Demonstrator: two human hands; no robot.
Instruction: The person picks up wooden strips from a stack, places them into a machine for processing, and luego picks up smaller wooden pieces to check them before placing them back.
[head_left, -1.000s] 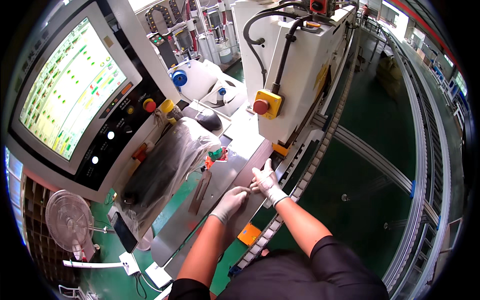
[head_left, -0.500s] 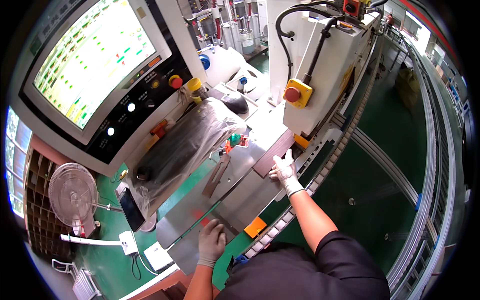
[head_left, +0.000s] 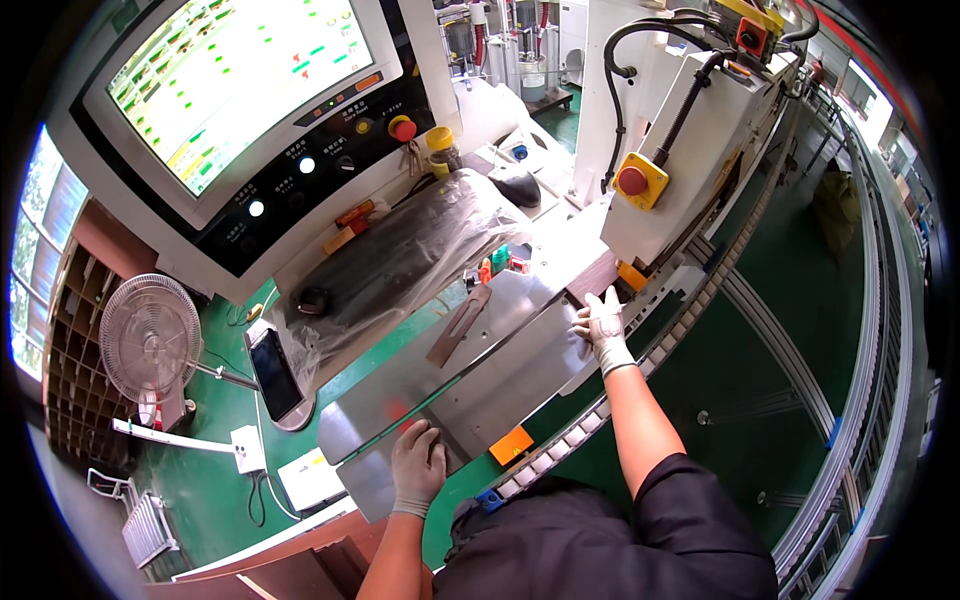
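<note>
A pale wood-grain board lies on the grey metal feed table, its far part hidden under the white machine housing. Just behind its near end is my right hand, in a light glove with fingers stretched and spread. Whether the fingertips touch the board I cannot tell. My left hand, also gloved, rests at the table's near end with fingers loosely bent and nothing visible in them. A red light spot shows on the metal beside it. A slotted metal bar lies across the table's left part.
A control panel with a lit screen stands at the left, above a plastic-covered dark unit. A red stop button sits on the housing. A roller track runs along the right. A phone and fan are at left.
The board has gone farther under the housing, and less of it shows. My right hand has followed it forward, fingers still spread. My left hand stays at the near end. The view has shifted.
</note>
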